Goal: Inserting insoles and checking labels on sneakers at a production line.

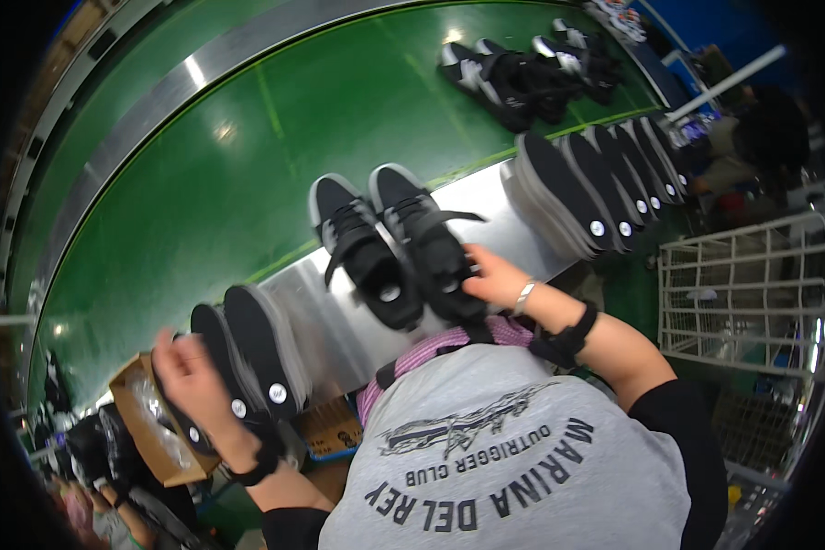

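A pair of black and grey shoes stands side by side at the middle, toes pointing away from me: a left shoe and a right shoe, each with a loose strap across it. My right hand grips the right shoe at its ankle opening. A round white label shows inside the left shoe. My left hand, smeared by motion, is over the left end of a row of black insoles stacked upright with grey edges. Whether its fingers hold anything cannot be made out.
The shoes rest at a metal ledge beside a green conveyor belt. More insoles line the ledge at right. Several black shoes sit farther along the belt. A cardboard box stands left, a white wire rack right.
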`<state>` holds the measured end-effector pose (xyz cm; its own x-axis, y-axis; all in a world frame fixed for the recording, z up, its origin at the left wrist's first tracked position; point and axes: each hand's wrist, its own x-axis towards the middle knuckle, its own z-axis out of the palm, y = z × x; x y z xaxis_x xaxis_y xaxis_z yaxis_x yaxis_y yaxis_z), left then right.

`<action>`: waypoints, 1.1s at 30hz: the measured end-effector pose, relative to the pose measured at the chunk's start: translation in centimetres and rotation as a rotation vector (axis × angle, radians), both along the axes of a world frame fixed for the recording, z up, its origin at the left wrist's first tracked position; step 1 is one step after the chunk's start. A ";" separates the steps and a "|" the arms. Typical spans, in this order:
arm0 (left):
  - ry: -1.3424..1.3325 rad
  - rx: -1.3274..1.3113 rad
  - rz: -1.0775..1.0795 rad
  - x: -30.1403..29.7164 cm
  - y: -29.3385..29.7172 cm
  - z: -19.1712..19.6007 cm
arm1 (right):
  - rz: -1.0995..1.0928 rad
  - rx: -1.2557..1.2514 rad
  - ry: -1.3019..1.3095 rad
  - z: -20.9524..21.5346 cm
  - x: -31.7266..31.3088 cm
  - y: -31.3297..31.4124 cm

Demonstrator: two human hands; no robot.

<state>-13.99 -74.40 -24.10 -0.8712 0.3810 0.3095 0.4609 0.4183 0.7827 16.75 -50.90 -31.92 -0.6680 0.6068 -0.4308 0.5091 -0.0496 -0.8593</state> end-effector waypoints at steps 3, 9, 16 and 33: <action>-0.067 -0.295 -0.535 8.8 8.3 -1.4 | 0.137 0.082 -0.010 -0.4 -1.7 -0.6; 0.032 -0.956 -0.757 12.1 15.3 -2.8 | 0.466 0.084 -0.088 2.6 -1.7 0.7; 0.154 -0.812 -0.522 6.2 18.1 -3.2 | 0.228 0.649 -0.047 2.6 3.3 14.5; 0.017 -0.847 -0.308 15.4 15.4 -13.2 | 0.085 0.319 -0.931 3.9 0.7 35.5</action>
